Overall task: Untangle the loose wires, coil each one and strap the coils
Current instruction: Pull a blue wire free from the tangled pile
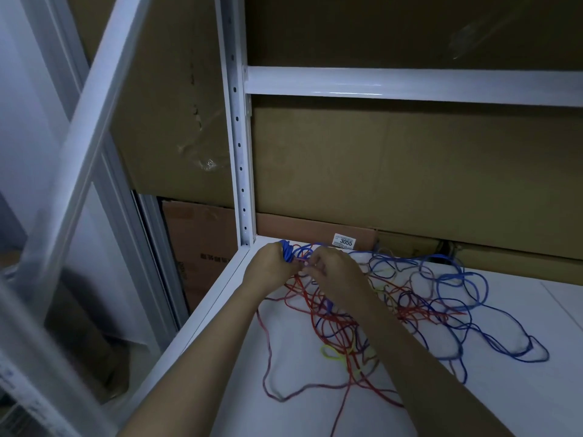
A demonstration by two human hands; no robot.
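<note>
Head camera: at the white shelf's (394,405) eleven-o'clock corner, the left hand (270,263) is gripping a bunched blue wire coil (286,251), the right hand (331,266) is pinching strands; tangled wires (410,307) are sprawling toward three o'clock.

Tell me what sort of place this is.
Probably a storeroom or warehouse: a white metal shelving rack with a perforated upright post, large brown cardboard boxes stacked behind it, and a white sticker numbered 3055 on one box.

I see my left hand (270,263) gripping a blue bundle (287,252) at the shelf's (315,389) eleven o'clock corner; my right hand (331,268) seems to pinch a strand. Tangled wires (394,307) spread toward three o'clock.
</note>
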